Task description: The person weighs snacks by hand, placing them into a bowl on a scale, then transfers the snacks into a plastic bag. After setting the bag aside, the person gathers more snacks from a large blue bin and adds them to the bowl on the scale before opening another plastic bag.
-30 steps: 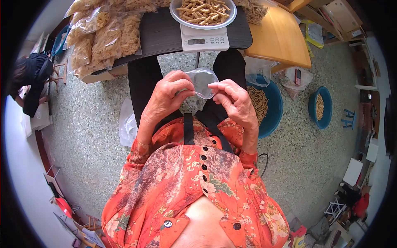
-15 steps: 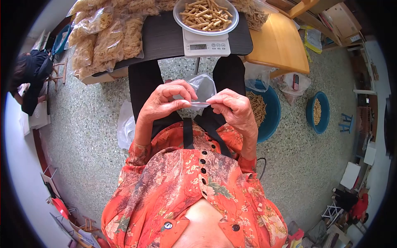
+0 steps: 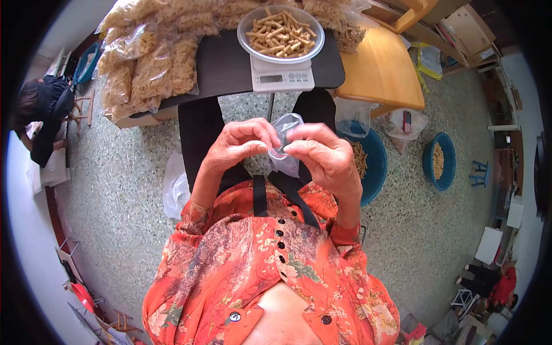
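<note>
Over my lap, a clear plastic bag (image 3: 286,165) hangs between my hands, its mouth parted. My left hand (image 3: 244,142) pinches one side of the rim between thumb and fingers. On the other side, my right hand (image 3: 322,150) has its thumb and fingers at the rim, slightly blurred. Beyond them a white bowl (image 3: 246,49) of short tan sticks (image 3: 282,35) rests on a white kitchen scale (image 3: 282,85), whose display digits I cannot read surely.
Filled bags (image 3: 152,69) are piled on the dark table (image 3: 221,63). A wooden chair (image 3: 379,69) stands right of it. Blue tubs (image 3: 376,167) with sticks sit on the floor, near a small blue stool (image 3: 480,173). A person (image 3: 43,109) is at far left, another person (image 3: 503,284) at lower right.
The bag's mouth has been drawn wider apart and its body now hangs down toward me. My right hand has shifted slightly. The view has tilted a little.
</note>
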{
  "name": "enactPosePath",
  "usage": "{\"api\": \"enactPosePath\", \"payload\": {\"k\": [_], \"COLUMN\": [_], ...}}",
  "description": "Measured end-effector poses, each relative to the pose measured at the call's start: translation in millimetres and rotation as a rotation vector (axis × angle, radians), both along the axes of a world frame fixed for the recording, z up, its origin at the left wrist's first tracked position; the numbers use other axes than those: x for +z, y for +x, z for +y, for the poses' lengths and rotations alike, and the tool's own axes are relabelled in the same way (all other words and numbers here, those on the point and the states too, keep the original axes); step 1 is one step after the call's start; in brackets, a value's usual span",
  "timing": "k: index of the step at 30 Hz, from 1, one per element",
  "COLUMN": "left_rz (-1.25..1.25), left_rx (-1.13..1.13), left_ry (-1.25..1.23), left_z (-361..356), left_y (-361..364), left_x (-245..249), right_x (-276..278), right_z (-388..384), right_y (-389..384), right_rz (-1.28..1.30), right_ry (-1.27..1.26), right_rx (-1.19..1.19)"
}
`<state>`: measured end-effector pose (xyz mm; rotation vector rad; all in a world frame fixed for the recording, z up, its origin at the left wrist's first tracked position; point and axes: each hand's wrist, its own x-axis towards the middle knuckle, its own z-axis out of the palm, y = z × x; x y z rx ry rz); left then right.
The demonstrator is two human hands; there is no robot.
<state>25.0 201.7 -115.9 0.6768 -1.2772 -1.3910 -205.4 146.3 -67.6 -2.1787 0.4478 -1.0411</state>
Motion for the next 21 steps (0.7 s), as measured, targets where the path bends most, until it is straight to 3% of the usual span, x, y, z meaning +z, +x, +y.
{"api": "enactPosePath", "payload": {"k": [7, 9, 17, 21], "left_rz": [0.096, 0.107, 0.005, -0.027], "left_rx": [0.113, 0.372, 0.367, 0.328], "left_ry": [-0.075, -0.020, 0.183, 0.209], "left_z": [-7.9, -7.3, 6.7, 13.1], "left_y": [-12.5, -24.2, -19.8, -25.2], "left_x": [-4.5, 4.0, -20.7, -21.9], "right_x": [2.8, 7.1, 43.0, 39.7], "right_z": [-4.2, -6.8, -60.2, -80.7], "right_y": [0.7, -3.3, -16.4, -10.5], "right_rz": [0.009, 0.061, -0.012, -0.065], "right_ry": [-0.084, -0.117, -0.342, -0.374], "right_rx": [-0.050, -0.134, -0.689, -0.721]}}
